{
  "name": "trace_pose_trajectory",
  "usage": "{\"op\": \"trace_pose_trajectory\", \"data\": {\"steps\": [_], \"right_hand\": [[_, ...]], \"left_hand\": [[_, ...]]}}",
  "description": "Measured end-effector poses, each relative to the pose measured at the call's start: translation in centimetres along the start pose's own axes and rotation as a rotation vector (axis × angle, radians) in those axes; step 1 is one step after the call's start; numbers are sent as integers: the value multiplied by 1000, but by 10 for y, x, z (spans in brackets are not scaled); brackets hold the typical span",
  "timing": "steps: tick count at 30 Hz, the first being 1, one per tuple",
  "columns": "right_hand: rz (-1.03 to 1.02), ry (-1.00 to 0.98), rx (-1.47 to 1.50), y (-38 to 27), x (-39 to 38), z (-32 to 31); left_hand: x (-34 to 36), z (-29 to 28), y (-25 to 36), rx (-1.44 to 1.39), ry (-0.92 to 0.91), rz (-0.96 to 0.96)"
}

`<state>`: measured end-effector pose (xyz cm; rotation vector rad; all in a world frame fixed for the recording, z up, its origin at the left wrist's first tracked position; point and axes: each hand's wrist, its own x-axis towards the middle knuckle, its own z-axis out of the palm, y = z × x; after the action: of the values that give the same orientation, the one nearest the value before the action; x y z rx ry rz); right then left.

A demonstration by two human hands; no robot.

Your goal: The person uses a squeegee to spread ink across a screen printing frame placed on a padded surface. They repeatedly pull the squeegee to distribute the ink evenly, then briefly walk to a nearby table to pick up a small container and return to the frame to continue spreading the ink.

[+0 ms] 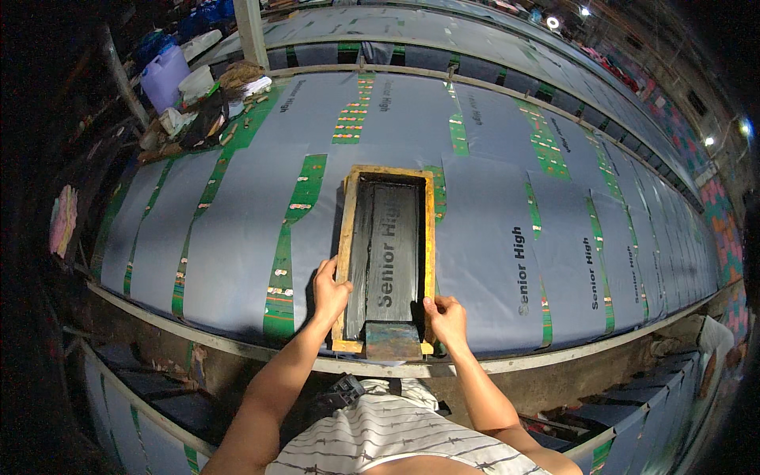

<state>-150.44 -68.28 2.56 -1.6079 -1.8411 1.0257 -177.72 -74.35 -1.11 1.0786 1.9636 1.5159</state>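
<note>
Printing frame (430,237) lies at the centre of the picture, flat on the grey sheets, with a bare hand on each long side near its lower end. The left hand (330,289) is nearly closed, holding the left rim; the right hand (447,321) is curled, its thumb on the right rim. Between the rims runs a dark inner well with lettering on its floor, and a worn block (393,342) sits across the lower end, close to the table's front rail (514,366), so room is tight toward the bottom of the picture. Flat grey sheets (483,237) give open room to the left and right of the rims, split by green strips (301,204). Above the upper rim, more flat sheet runs up to the far rail (404,70), well apart. Toward the upper left, clutter crowds the table's corner, near a purple jug (164,77) and an upright post (251,36).
</note>
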Motion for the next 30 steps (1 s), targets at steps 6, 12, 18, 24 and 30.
{"op": "trace_pose_trajectory", "data": {"steps": [6,12,18,24,30], "right_hand": [[6,-8,-38,3,-9,3],[13,33,-58,16,-9,11],[35,14,3,18,-9,12],[16,27,-29,27,-7,14],[13,37,-31,26,-7,12]], "left_hand": [[-11,2,-15,-28,-2,15],[-15,4,-8,4,-48,-10],[-15,9,-24,-4,-14,17],[-12,10,-20,-28,-38,-1],[-8,12,-16,-17,-41,7]]}}
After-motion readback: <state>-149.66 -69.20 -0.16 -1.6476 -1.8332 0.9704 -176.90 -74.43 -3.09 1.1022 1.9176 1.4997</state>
